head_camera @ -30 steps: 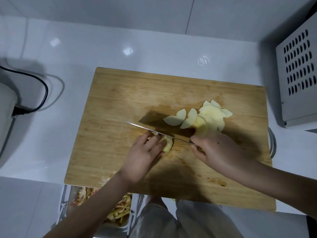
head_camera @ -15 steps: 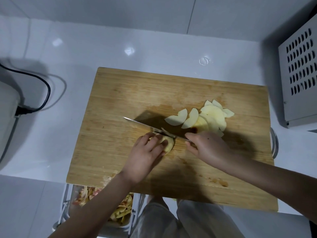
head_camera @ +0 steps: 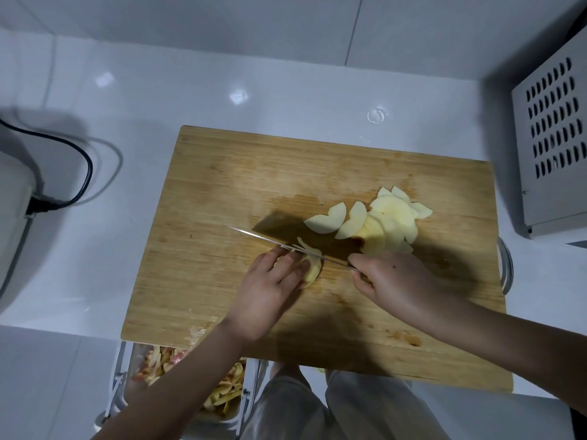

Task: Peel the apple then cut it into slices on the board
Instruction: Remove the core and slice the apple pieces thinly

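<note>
As the knife stood across the fruit, we logged these items.

- Wooden cutting board [head_camera: 222, 185]: flat on the white worktop [head_camera: 222, 100], its near edge overhanging.
- Peeled apple piece [head_camera: 313, 269]: near the board's middle, held down under the curled fingers of the left hand [head_camera: 270, 290].
- Kitchen knife [head_camera: 263, 238]: handle gripped in the right hand [head_camera: 390, 281], blade running leftward, edge down on the apple piece just beyond the left fingertips. A thin slice [head_camera: 306, 244] leaned against the blade.
- Cut slices [head_camera: 381, 217]: an overlapping fanned pile right of centre, beyond the right hand.
- Bin of peelings [head_camera: 222, 395]: below the board's near-left corner.
- Black cable [head_camera: 79, 173]: looped on the worktop at left, plugged into a white appliance [head_camera: 12, 201].
- Vented metal box [head_camera: 552, 138]: far right; we could not identify it.
</note>
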A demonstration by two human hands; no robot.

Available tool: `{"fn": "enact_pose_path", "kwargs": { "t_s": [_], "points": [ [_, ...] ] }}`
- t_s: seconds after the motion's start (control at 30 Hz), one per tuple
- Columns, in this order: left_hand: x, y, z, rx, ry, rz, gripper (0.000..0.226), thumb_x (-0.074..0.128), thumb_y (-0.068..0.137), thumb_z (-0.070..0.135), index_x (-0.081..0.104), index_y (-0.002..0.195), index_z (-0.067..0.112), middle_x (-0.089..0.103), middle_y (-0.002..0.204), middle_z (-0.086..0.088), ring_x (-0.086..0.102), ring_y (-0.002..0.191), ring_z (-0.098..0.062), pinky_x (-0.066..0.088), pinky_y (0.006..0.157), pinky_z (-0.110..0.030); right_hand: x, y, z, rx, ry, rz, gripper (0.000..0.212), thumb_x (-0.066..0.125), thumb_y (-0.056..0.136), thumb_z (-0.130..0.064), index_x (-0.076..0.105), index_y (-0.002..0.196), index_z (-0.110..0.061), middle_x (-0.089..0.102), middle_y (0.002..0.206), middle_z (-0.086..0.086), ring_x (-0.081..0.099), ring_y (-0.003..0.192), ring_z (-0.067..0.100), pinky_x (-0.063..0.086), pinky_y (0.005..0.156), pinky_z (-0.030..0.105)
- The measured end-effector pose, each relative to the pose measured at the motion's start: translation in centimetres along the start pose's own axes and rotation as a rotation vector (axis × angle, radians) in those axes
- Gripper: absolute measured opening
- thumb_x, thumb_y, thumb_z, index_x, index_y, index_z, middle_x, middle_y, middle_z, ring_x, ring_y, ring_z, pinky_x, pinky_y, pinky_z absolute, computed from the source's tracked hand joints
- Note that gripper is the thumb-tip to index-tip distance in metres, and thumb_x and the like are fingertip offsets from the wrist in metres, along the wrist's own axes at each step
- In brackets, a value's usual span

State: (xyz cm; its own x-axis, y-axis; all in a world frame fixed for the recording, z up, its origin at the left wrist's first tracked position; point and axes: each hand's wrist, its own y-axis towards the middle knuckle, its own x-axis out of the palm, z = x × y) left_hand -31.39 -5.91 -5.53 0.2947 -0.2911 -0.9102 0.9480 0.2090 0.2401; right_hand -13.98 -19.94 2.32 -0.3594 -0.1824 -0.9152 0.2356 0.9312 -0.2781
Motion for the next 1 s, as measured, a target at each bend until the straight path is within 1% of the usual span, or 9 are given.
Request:
{"fn": "enact_pose_path", "kwargs": {
  "t_s": [0.1,0.23,0.33,0.43,0.53,0.63,0.73,0.9,1.0],
  "points": [
    [0.0,0.0,-0.1,-0.004,0.000,0.003,0.032,0.053,0.088,0.025,0.060,0.116,0.011,0.064,0.116,-0.012,0.054,0.109,-0.031,0.053,0.085,-0.043,0.7,1.4,-0.1,0.010,0.021,-0.055,0.018,0.042,0.096,-0.023,0.057,0.091,-0.015,0.050,0.063,-0.006,0.051,0.055,0.013,0.026,0.044,0.018],
    [-0.2,0.1,0.0,0.000,0.016,0.014,0.034,0.049,0.088,0.026,0.065,0.112,0.009,0.065,0.112,-0.012,0.047,0.110,-0.026,0.051,0.085,-0.040,0.5,1.8,0.3,0.097,0.153,-0.070,0.017,0.048,0.095,-0.023,0.051,0.078,-0.020,0.046,0.058,-0.012,0.045,0.049,0.003,0.025,0.043,0.016],
    [-0.2,0.0,0.0,0.001,-0.001,0.023,0.033,0.051,0.089,0.025,0.064,0.114,0.009,0.065,0.113,-0.013,0.048,0.111,-0.026,0.050,0.087,-0.039,-0.6,1.0,0.4,0.152,0.247,-0.050,0.016,0.050,0.093,-0.023,0.059,0.081,-0.017,0.052,0.059,-0.010,0.049,0.049,0.004,0.028,0.043,0.015],
    [-0.2,0.0,0.0,0.008,-0.009,0.038,0.031,0.051,0.090,0.026,0.057,0.117,0.011,0.064,0.114,-0.013,0.049,0.111,-0.026,0.049,0.087,-0.039,-1.7,-0.3,0.1,0.104,0.186,-0.064,0.018,0.049,0.093,-0.025,0.055,0.077,-0.020,0.052,0.059,-0.010,0.048,0.048,0.003,0.029,0.043,0.015],
    [-0.3,0.1,0.1,0.000,-0.022,0.036,0.031,0.052,0.089,0.026,0.052,0.118,0.014,0.063,0.117,-0.014,0.048,0.113,-0.026,0.049,0.087,-0.039,-1.9,-0.9,-0.1,0.062,0.116,-0.052,0.016,0.049,0.093,-0.025,0.053,0.077,-0.023,0.057,0.063,-0.006,0.054,0.054,0.009,0.041,0.048,0.023],
    [-0.2,0.1,0.0,0.012,-0.018,0.024,0.033,0.052,0.089,0.026,0.051,0.119,0.014,0.063,0.118,-0.014,0.049,0.113,-0.027,0.051,0.087,-0.040,-1.6,-0.8,0.0,0.031,0.106,-0.026,0.021,0.051,0.091,-0.021,0.044,0.072,-0.026,0.052,0.059,-0.006,0.054,0.051,0.012,0.040,0.047,0.024],
    [-0.2,0.0,-0.1,0.017,-0.025,0.022,0.034,0.054,0.088,0.025,0.052,0.121,0.014,0.062,0.120,-0.013,0.051,0.113,-0.027,0.051,0.087,-0.040,-1.1,-0.2,-0.1,0.022,0.066,-0.053,0.016,0.045,0.094,-0.023,0.051,0.079,-0.023,0.056,0.064,-0.005,0.057,0.057,0.012,0.044,0.052,0.024],
    [0.0,0.0,-0.1,0.010,-0.022,0.027,0.032,0.053,0.088,0.025,0.056,0.117,0.012,0.065,0.114,-0.013,0.049,0.111,-0.026,0.051,0.087,-0.040,0.5,1.9,-0.1,0.044,0.055,-0.106,0.018,0.042,0.096,-0.023,0.057,0.090,-0.015,0.048,0.061,-0.008,0.046,0.052,0.009,0.024,0.042,0.017],
    [0.1,-0.2,-0.2,0.005,-0.012,0.013,0.031,0.052,0.089,0.025,0.062,0.114,0.010,0.065,0.112,-0.013,0.050,0.109,-0.027,0.052,0.085,-0.041,0.2,2.2,0.4,0.116,0.163,-0.108,0.020,0.047,0.094,-0.024,0.060,0.084,-0.013,0.056,0.064,-0.004,0.050,0.052,0.009,0.029,0.043,0.019]
  ]
}}
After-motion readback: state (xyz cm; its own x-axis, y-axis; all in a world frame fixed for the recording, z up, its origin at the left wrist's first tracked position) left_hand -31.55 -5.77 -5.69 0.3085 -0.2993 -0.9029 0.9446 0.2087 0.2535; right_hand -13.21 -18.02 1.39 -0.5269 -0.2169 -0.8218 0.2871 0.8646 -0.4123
